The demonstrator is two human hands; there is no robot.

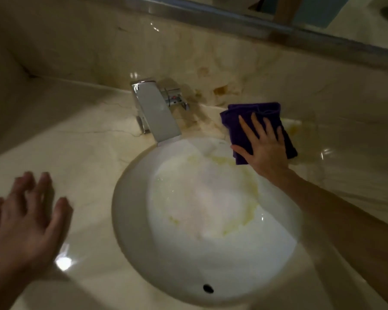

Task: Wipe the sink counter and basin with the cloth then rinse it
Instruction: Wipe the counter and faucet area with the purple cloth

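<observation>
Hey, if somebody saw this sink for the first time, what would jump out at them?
Probably the purple cloth on the counter right of the faucet, pressed flat under the right hand. Next, the yellowish smears inside the bright white basin. The left hand hovers open at lower left.

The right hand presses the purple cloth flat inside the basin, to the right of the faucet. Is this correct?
Not quite. In the head view the right hand presses the purple cloth flat on the counter beside the basin rim, right of the faucet.
</observation>
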